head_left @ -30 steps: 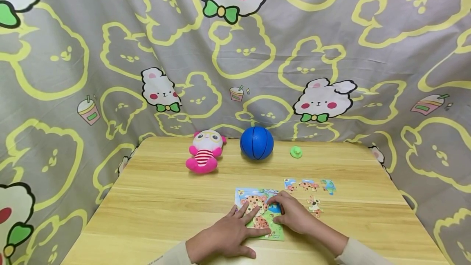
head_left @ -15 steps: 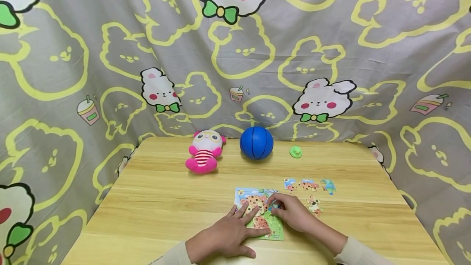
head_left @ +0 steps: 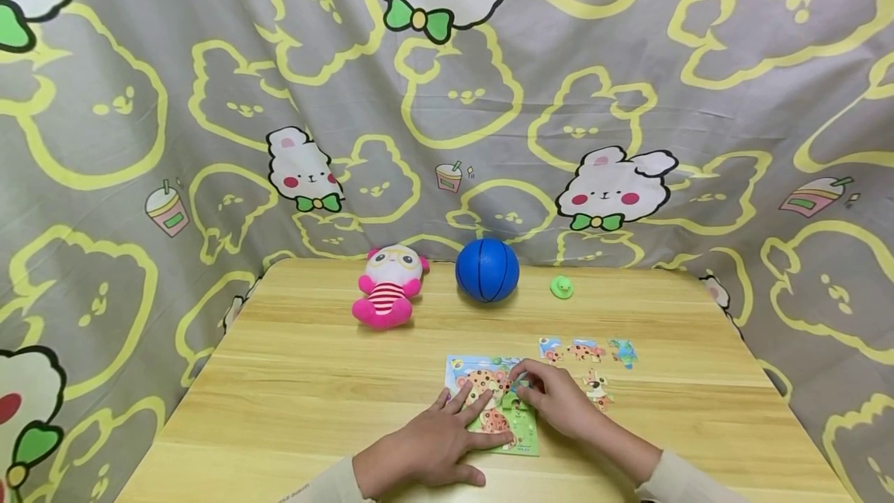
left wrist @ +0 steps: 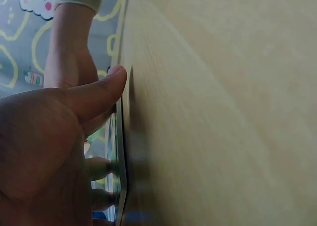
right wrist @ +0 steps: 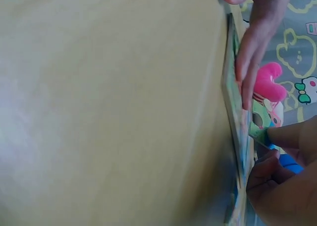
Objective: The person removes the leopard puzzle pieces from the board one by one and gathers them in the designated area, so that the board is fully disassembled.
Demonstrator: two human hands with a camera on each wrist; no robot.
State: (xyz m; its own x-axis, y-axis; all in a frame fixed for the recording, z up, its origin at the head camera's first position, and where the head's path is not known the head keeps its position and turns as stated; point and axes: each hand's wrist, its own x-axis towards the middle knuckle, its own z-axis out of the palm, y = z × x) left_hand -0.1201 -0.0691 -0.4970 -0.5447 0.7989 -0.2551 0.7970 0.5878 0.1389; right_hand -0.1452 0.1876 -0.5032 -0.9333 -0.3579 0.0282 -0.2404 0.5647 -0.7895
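Note:
A jigsaw puzzle with a spotted cartoon animal lies flat on the table near its front. Across its left and lower part my left hand rests with spread, straight fingers; in the left wrist view its thumb sticks out past the board's edge. Thumb and forefinger of my right hand pinch a green and blue puzzle piece over the puzzle's right side. That piece is tilted up, apart from the board in the right wrist view. My fingers hide part of the picture.
Several loose puzzle pieces lie to the right of the puzzle, beyond my right hand. Along the back stand a pink and white plush toy, a blue ball and a small green duck toy. A patterned curtain hangs behind the table.
My right thumb has drawn up toward the forefinger, and the green and blue puzzle piece between them has come up off the board, tilted. My left hand has stayed in place.

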